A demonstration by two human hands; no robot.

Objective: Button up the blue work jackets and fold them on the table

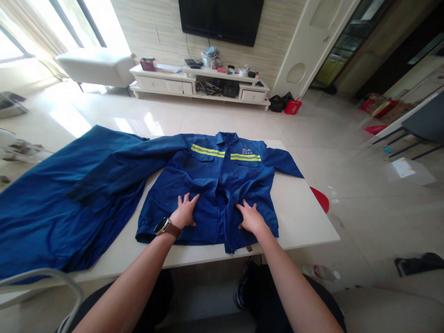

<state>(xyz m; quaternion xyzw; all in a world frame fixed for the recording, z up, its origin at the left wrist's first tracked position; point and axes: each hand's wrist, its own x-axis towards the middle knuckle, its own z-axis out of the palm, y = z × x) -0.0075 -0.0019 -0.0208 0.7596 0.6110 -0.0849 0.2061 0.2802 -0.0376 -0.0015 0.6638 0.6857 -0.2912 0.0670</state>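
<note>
A blue work jacket [204,180] with yellow-grey reflective stripes lies front up on a white table [298,217], collar toward the far edge. Its front is parted at the lower half. My left hand [185,210], with a watch on the wrist, rests with spread fingers on the lower left front panel. On the lower right panel lies my right hand [249,215], its fingers also apart. Neither hand grips the cloth. The jacket's left-side sleeve stretches over another blue garment [52,199] at the table's left; the other sleeve reaches out to the right.
A metal chair frame [69,282] stands at the near left corner. Beyond the table are a white TV cabinet [163,85] with items on it and a grey bench [99,69]. A red stool [319,200] shows past the right edge. A plastic bottle [321,273] lies below.
</note>
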